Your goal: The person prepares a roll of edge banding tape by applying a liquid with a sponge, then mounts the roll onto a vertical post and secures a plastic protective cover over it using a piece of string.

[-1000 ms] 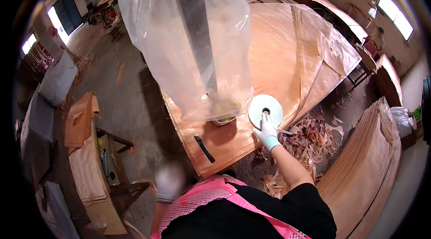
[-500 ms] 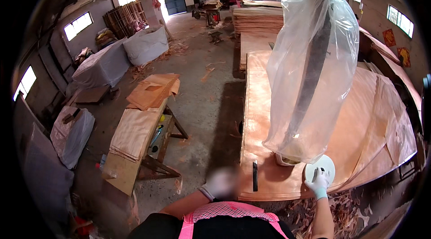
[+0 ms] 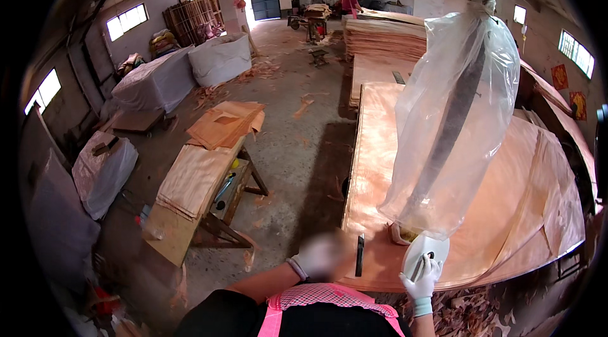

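Note:
My right hand [image 3: 422, 281], in a white glove, grips a flat white disc with a hole at its middle, apparently a roll of tape [image 3: 436, 246]. It is tilted above the near edge of the wood veneer sheets [image 3: 373, 147]. Beside the roll, a small round container [image 3: 398, 234] stands partly hidden under a hanging clear plastic sheet [image 3: 443, 141]. My left hand [image 3: 315, 257], also gloved, is near the left front corner of the sheets; blur hides its fingers. A black knife-like tool [image 3: 360, 255] lies on the veneer between my hands.
To the left stands a wooden trestle bench [image 3: 166, 236] bearing veneer pieces [image 3: 190, 175]. Wrapped bundles [image 3: 155, 81] line the left wall. Farther back, a tall veneer stack [image 3: 386, 38] has a person [image 3: 350, 1] behind it. Wood scraps [image 3: 472, 308] litter the floor nearby.
My right hand has moved left with the white roll, which now tilts more steeply beside the container. My left hand remains near the corner. The whole view has shifted slightly.

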`<control>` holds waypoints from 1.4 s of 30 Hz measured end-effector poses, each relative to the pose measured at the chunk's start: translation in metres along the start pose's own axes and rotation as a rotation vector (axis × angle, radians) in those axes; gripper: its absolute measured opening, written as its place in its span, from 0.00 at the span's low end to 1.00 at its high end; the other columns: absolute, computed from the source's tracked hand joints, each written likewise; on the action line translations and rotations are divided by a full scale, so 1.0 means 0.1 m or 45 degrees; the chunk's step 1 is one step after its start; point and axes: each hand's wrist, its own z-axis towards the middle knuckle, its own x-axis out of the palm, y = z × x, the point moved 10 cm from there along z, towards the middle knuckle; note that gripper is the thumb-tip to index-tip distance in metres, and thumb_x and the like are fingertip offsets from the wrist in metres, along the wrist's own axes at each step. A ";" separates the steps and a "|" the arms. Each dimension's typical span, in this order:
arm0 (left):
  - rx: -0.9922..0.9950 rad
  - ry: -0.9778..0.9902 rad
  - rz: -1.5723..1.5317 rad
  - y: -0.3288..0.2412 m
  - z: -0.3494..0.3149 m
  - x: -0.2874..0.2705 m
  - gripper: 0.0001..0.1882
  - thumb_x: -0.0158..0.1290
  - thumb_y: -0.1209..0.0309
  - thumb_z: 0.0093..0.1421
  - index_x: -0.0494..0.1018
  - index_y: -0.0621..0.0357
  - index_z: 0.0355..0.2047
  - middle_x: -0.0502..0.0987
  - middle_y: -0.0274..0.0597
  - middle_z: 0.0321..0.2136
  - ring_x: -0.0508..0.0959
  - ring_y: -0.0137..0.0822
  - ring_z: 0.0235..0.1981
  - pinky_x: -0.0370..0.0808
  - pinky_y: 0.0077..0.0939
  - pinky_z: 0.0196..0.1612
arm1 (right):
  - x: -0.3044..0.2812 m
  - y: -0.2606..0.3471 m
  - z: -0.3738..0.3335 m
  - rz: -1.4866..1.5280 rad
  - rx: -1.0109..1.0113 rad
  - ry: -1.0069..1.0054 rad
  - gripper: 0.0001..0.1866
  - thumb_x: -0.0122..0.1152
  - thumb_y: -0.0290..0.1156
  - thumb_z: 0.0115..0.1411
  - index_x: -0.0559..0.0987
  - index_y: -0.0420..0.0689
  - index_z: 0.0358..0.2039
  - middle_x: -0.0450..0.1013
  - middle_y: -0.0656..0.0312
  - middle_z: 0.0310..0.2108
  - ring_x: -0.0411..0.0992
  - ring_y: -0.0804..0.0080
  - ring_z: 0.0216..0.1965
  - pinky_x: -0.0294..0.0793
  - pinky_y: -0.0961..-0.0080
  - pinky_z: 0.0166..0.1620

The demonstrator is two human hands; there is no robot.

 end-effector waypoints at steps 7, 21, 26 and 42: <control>-0.281 -0.016 -1.118 -0.10 0.02 0.05 0.14 0.39 0.65 0.69 0.68 0.57 0.49 0.72 0.38 0.43 0.72 0.32 0.45 0.70 0.24 0.51 | 0.00 0.24 0.03 0.016 -0.034 0.031 0.50 0.75 0.47 0.34 0.67 0.40 0.58 0.66 0.50 0.49 0.59 0.45 0.57 0.45 0.46 0.67; 0.817 -0.518 0.999 -0.96 -0.38 -0.12 0.18 0.38 0.64 0.69 0.74 0.64 0.45 0.79 0.49 0.42 0.78 0.47 0.43 0.77 0.40 0.47 | 0.22 0.34 0.01 0.094 -0.042 0.063 0.50 0.77 0.47 0.33 0.67 0.41 0.57 0.65 0.48 0.51 0.57 0.44 0.58 0.46 0.46 0.66; 0.832 -0.543 1.007 -0.95 -0.37 -0.13 0.17 0.40 0.65 0.68 0.74 0.64 0.42 0.80 0.50 0.40 0.80 0.45 0.42 0.79 0.40 0.44 | 0.25 0.22 -0.12 0.110 0.018 0.021 0.53 0.77 0.47 0.35 0.63 0.41 0.60 0.62 0.45 0.56 0.51 0.39 0.63 0.45 0.45 0.67; 0.489 -0.302 1.663 -0.18 0.10 -0.43 0.25 0.49 0.56 0.67 0.64 0.57 0.59 0.72 0.38 0.53 0.73 0.33 0.53 0.72 0.34 0.55 | 0.43 0.75 -0.35 -0.067 -0.570 0.081 0.45 0.73 0.45 0.39 0.67 0.44 0.58 0.65 0.52 0.54 0.58 0.49 0.59 0.51 0.47 0.65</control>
